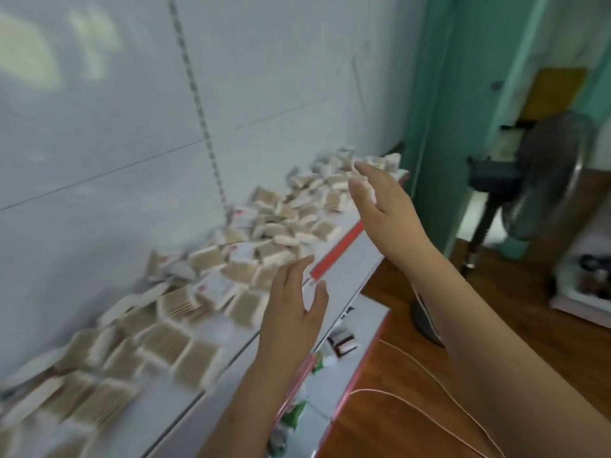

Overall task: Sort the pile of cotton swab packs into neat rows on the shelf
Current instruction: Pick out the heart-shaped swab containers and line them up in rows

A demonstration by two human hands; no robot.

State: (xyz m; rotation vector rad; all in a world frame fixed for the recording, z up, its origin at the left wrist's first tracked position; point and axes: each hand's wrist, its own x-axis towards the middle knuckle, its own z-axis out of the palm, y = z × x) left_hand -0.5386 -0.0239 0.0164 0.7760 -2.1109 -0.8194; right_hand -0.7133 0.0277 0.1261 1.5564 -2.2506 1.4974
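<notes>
Cotton swab packs (172, 345) lie scattered along the shelf (334, 276). Both the left hand (294, 312) and right hand (380, 200) hover with fingers spread, holding nothing. The packs look light, flat and slippery; best pinched by their edges.

The shelf (334, 276) runs from near left to far right against a back panel (132, 110). Swab packs (205, 285) lie strewn along it, from its near end to its far end, mostly toward the panel. The left hand (294, 312) hangs above the shelf's front edge, about midway along. The right hand (386, 206) hangs farther along, over the front edge near the far packs. A lower shelf (357, 358) juts out below. A fan (542, 180) stands on the floor (496, 309) to the right, beyond the right hand.
</notes>
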